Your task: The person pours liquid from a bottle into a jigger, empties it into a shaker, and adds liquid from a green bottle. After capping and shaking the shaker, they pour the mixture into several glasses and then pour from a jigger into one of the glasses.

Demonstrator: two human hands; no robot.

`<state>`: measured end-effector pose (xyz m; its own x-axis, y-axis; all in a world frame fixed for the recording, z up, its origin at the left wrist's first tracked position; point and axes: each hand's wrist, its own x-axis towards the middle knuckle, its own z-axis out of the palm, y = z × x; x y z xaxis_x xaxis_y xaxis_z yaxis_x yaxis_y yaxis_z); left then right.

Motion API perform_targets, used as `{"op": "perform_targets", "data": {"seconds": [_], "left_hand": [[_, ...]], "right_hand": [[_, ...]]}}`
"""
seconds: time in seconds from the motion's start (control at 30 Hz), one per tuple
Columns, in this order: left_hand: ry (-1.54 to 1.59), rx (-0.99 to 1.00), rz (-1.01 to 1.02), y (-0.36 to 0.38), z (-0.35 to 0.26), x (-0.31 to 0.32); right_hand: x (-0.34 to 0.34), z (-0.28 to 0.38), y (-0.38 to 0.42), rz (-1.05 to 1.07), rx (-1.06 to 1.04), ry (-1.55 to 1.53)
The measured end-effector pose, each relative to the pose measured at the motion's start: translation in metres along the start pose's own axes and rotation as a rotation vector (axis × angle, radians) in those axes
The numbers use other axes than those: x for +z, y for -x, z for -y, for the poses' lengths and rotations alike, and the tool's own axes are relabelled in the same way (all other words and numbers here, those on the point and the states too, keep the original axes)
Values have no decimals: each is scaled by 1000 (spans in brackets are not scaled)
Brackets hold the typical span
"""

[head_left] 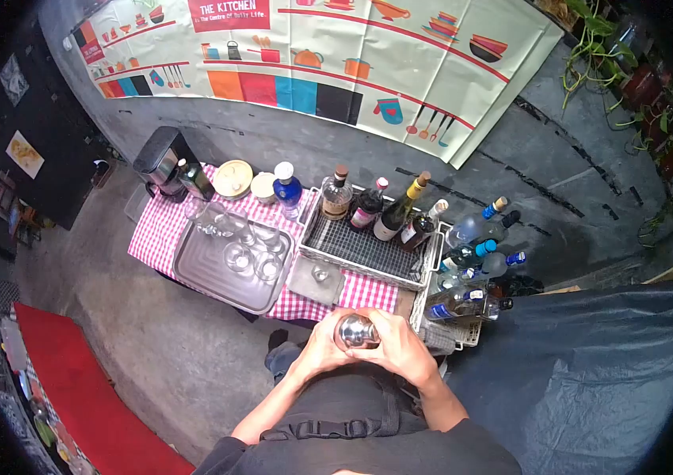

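Observation:
A shiny metal vessel with a rounded top (357, 332), seemingly a shaker, is held close in front of my torso. My left hand (324, 346) wraps round one side of it, and my right hand (401, 346) wraps round the other. The fingers of both hands meet near its top edge. Just beyond the hands, a square grey lid-like object with a small knob (316, 279) lies on the red checked cloth (152, 244).
A grey tray (217, 286) with several glasses is at the left. Bottles stand in a wire-lined white basket (364, 266), and more crowd a second basket (469, 334) at the right. A coffee maker (163, 162) stands at the back left.

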<state>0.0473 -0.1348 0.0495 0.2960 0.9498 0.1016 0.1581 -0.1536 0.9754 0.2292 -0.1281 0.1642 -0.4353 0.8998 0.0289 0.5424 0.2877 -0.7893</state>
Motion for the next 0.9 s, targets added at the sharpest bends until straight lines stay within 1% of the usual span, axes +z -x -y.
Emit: {"op": "perform_targets", "data": {"seconds": [0.03,0.1,0.17,0.23,0.27,0.3,0.4,0.47,0.5,0.57,0.6,0.63,0.67,0.7,0.77,0.83,0.9], "left_hand": [[2,6,5,2,-1,-9],[132,-52,98,8,-7,-31],[142,-78,111,17,-7,-58],[201,-149,179,25,-12,-90],[164,-105,176,29,-10,-102],[142,-102,211,32,-8,-116],[130,-83,267,41,-4,-154],[75,-116,310,45,-11,-174],[79,-116,318,48,-8,-179],[49,-47,283,56,-3,-187],[36,-87,292,62,-2,-193],[36,-83,305,66,-1,-198],[50,-74,279,70,0,-205],[63,-65,248,74,0,-211],[76,-63,264,80,-2,-221],[221,30,216,86,-6,-230],[291,33,226,92,-11,-238]], "right_hand": [[5,8,-3,-6,2,4],[19,24,-10,15,46,32],[34,44,-19,25,64,10],[53,61,-30,50,98,45],[64,68,-36,19,30,81],[74,77,-41,9,34,83],[103,102,-51,9,90,178],[120,119,-58,4,143,204],[127,126,-60,1,183,233],[140,140,-60,-21,210,263],[146,147,-59,-58,199,233],[150,153,-58,-96,187,205],[159,158,-57,-158,184,217],[163,165,-57,-166,187,220],[165,179,-58,-225,266,133],[168,173,-59,-219,234,115],[172,162,-59,-259,-12,-151]]}}
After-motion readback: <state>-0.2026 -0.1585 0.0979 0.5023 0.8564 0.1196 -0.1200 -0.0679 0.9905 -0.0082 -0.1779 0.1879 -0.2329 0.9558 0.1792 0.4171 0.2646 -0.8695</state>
